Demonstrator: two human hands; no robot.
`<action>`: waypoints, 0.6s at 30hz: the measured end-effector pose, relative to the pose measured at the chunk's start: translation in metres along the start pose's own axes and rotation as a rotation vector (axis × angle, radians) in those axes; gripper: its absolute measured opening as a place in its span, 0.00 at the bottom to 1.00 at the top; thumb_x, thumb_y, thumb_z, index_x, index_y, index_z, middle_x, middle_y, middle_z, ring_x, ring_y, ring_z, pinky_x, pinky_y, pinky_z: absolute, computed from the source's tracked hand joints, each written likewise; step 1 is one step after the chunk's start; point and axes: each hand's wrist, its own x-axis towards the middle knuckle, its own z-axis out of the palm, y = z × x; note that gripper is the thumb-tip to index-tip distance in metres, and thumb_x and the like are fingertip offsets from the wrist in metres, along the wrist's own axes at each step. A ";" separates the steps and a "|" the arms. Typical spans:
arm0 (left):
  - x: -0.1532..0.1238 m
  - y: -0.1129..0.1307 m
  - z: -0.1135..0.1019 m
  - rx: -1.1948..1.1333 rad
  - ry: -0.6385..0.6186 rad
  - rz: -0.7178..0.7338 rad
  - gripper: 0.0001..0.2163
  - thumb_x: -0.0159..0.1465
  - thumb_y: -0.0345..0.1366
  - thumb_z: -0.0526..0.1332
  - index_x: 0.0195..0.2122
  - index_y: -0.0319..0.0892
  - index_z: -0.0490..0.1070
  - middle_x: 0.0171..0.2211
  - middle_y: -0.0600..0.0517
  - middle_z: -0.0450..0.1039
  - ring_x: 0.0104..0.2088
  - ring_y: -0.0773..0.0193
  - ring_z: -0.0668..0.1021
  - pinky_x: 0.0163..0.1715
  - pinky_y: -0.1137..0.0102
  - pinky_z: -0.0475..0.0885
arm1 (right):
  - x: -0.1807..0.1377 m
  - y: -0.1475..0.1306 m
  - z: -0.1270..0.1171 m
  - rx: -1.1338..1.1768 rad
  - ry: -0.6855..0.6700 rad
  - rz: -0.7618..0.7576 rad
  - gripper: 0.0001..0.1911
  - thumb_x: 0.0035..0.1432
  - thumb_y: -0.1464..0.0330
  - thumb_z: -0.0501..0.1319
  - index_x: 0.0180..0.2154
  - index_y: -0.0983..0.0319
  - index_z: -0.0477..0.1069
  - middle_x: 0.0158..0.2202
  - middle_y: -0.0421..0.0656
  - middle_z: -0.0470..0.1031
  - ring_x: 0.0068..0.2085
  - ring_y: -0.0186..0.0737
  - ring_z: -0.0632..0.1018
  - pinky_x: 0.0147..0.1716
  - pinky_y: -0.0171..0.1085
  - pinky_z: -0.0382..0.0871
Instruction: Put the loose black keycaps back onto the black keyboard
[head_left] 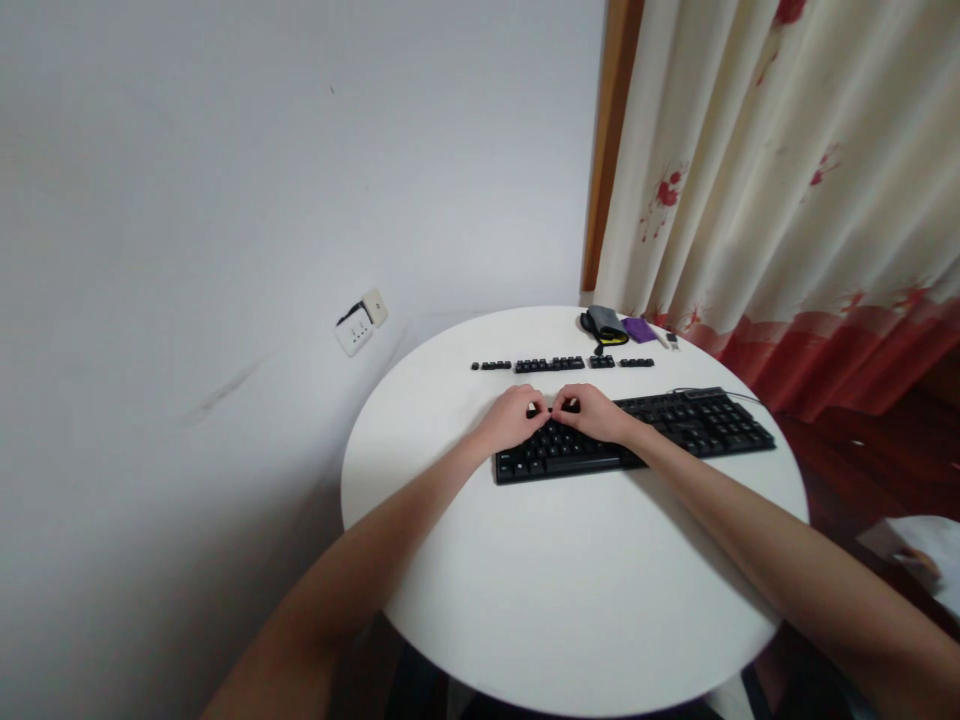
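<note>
Keyboard (697, 425) right of centre: legends too small to read. Left hand (511, 418) and right hand (594, 414) pinch closed, contents unclear, below loose keycaps (550, 365).

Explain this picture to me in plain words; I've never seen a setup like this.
There is no machine here: a person works with two bare hands. The one picture comes from a camera worn on the head, looking forward and down. On the round white table lies a black keyboard. Beyond it runs a row of small black keycaps, with a grey item and a purple item farther back. The left hand and right hand meet over the keyboard's left part, fingers bent close together. What they pinch, if anything, is too small to tell.
</note>
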 end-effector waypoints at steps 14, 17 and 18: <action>0.003 -0.016 0.005 0.062 -0.111 -0.098 0.17 0.65 0.46 0.55 0.49 0.49 0.78 0.37 0.48 0.76 0.40 0.56 0.77 0.44 0.66 0.70 | 0.001 0.001 0.000 -0.289 -0.122 0.047 0.14 0.63 0.64 0.57 0.46 0.61 0.76 0.43 0.48 0.78 0.46 0.44 0.76 0.49 0.41 0.66; 0.004 -0.016 0.002 0.020 -0.129 -0.097 0.17 0.65 0.46 0.55 0.50 0.51 0.77 0.37 0.49 0.78 0.40 0.56 0.77 0.43 0.66 0.70 | 0.002 0.002 0.000 -0.232 -0.114 0.050 0.14 0.62 0.64 0.58 0.46 0.61 0.77 0.44 0.47 0.79 0.46 0.44 0.77 0.49 0.40 0.67; 0.004 -0.015 0.001 0.007 -0.142 -0.098 0.17 0.65 0.46 0.55 0.50 0.51 0.77 0.37 0.49 0.78 0.40 0.56 0.77 0.42 0.67 0.70 | 0.002 0.003 0.000 -0.209 -0.109 0.051 0.14 0.62 0.64 0.58 0.45 0.61 0.77 0.44 0.47 0.79 0.46 0.44 0.77 0.49 0.40 0.67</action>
